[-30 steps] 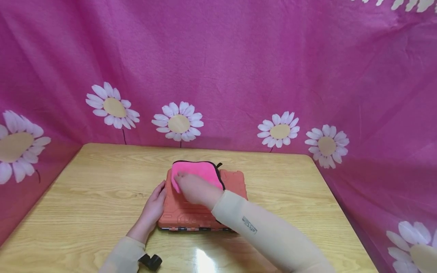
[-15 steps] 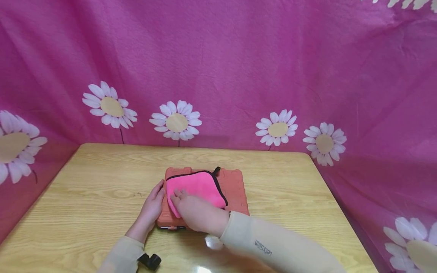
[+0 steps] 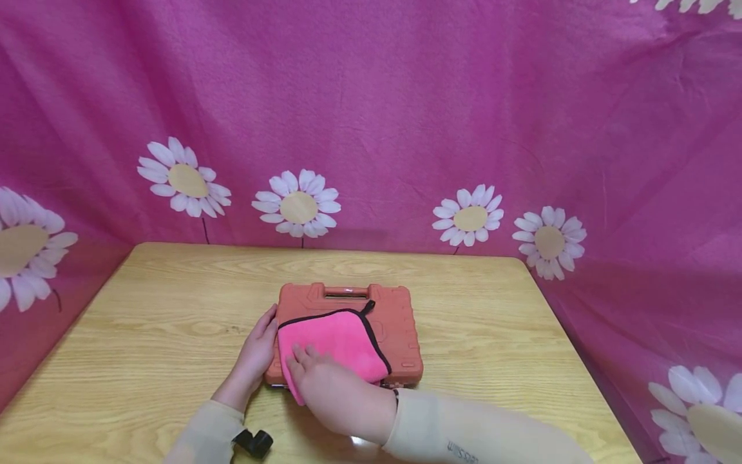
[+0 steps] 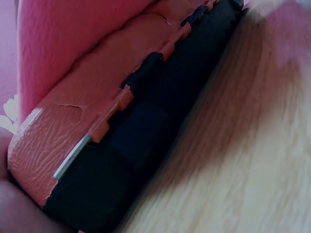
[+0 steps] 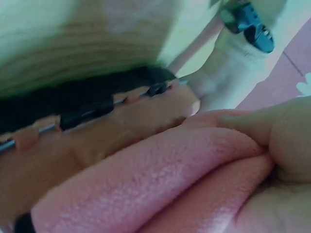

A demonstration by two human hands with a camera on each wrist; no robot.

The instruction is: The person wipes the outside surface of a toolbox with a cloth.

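An orange plastic carrying case lies flat on the table, its handle toward the far side. Straight fingers of my left hand rest against its left side; part of that hand shows by the case's corner in the left wrist view. Over the lid's near half lies a pink cleaning cloth with black edging and a small loop. My right hand is on the cloth, fingertips pressing its top. The right wrist view shows cloth folds gripped under the thumb.
The wooden table carries the case near its middle. Behind and at both sides hangs a magenta curtain with white daisies. A small black camera is strapped to the left wrist. Hinges run along the case's near edge.
My right hand has drawn the cloth from the lid's far part toward the near edge, uncovering the handle. My left hand has stayed at the case's left side.
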